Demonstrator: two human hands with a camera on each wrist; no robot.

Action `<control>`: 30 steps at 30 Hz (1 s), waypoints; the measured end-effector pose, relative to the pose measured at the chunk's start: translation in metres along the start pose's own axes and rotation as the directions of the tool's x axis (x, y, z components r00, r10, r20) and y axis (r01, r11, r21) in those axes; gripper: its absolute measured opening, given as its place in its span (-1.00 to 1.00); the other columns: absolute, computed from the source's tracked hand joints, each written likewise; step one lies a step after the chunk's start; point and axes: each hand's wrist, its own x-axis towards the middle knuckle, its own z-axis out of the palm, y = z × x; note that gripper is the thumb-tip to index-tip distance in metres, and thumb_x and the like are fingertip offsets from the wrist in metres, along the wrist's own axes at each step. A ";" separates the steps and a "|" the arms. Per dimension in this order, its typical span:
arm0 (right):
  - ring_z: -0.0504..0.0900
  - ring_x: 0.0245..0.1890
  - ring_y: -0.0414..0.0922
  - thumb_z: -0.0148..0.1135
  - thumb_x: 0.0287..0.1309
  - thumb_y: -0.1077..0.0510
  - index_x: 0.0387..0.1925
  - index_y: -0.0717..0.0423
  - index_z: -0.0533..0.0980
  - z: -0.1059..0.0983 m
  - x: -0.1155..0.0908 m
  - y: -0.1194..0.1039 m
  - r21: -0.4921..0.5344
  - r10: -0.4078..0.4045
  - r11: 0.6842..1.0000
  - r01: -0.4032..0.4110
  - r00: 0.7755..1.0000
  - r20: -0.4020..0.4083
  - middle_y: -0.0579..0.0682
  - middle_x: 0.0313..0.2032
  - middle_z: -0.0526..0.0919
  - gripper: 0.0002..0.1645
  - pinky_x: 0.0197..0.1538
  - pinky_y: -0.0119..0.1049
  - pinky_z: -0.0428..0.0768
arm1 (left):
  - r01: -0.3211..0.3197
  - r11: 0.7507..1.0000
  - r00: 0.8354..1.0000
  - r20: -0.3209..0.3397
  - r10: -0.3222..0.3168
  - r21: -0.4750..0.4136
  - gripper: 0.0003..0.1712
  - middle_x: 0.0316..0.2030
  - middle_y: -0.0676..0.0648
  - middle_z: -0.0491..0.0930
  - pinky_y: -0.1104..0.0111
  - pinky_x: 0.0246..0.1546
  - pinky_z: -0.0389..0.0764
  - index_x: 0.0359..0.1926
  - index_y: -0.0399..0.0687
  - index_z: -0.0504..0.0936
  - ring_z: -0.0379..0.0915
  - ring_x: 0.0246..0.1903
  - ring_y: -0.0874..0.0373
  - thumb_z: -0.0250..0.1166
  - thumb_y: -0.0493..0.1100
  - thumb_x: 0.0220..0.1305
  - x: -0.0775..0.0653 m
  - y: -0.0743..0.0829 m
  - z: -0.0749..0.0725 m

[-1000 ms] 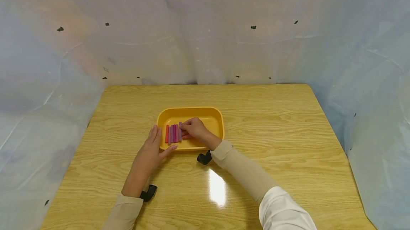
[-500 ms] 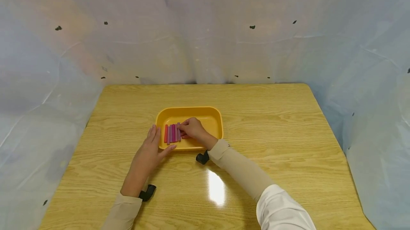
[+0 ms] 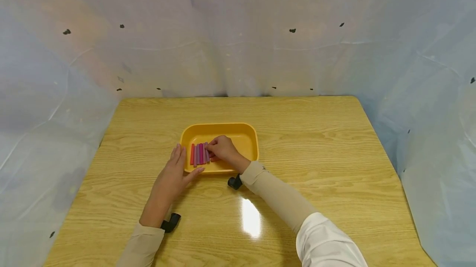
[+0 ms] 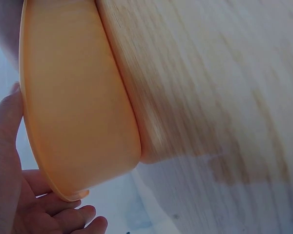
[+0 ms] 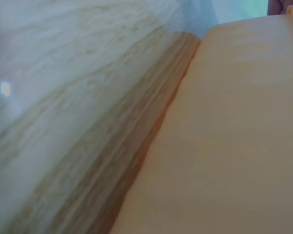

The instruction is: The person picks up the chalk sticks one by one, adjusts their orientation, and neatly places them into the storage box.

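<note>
A yellow tray (image 3: 243,137) stands on the table, with a row of slim red, pink and purple sticks (image 3: 201,154) lying side by side in its left half. My right hand (image 3: 224,149) reaches into it and pinches the rightmost purple stick (image 3: 207,156) at the end of the row. Spread around the tray's near left corner, my left hand (image 3: 172,178) rests its fingers along the left side and its thumb on the front rim. In the left wrist view the tray wall (image 4: 78,97) shows, with the fingers (image 4: 71,219) beyond its corner. The right wrist view shows mainly the tray wall (image 5: 215,136).
Wood-grain table surface (image 3: 316,155) surrounds the tray. A pale sheet (image 3: 238,31) hangs behind and at both sides. Black wrist-camera mounts (image 3: 235,182) stick out from beneath both wrists.
My right hand has shifted slightly left, and the rightmost purple stick now lies closer against the row. The left hand holds its place at the tray's corner.
</note>
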 end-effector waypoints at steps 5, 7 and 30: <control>0.64 -0.56 -0.09 0.18 0.23 0.15 -0.32 0.28 0.59 0.001 0.000 0.001 -0.038 -0.018 0.999 0.018 1.000 -0.014 0.10 -0.49 0.64 -0.77 -0.47 -0.28 0.64 | -0.008 1.000 1.000 -0.013 0.008 -0.006 0.13 0.39 -0.33 -0.13 -0.05 0.22 0.16 0.39 -0.37 -0.02 -0.19 0.37 -0.15 0.05 0.42 0.15 0.000 0.000 0.000; 0.64 -0.56 -0.09 0.19 0.22 0.14 -0.32 0.28 0.60 0.001 0.000 0.002 -0.055 -0.024 0.998 0.022 0.999 -0.023 0.09 -0.50 0.65 -0.77 -0.47 -0.28 0.64 | -0.010 1.000 1.000 -0.014 0.010 -0.007 0.13 0.39 -0.34 -0.13 -0.05 0.22 0.16 0.40 -0.37 -0.03 -0.18 0.37 -0.16 0.05 0.42 0.15 0.000 0.000 0.000; 0.64 -0.58 -0.12 0.20 0.22 0.14 -0.32 0.27 0.59 0.001 -0.003 0.002 -0.097 -0.038 0.995 0.034 0.998 -0.043 0.04 -0.54 0.64 -0.78 -0.53 -0.34 0.62 | 0.006 1.000 1.000 -0.002 -0.006 -0.013 0.15 0.40 -0.30 -0.17 -0.05 0.24 0.11 0.40 -0.35 -0.05 -0.23 0.38 -0.13 0.04 0.44 0.14 -0.002 0.001 0.002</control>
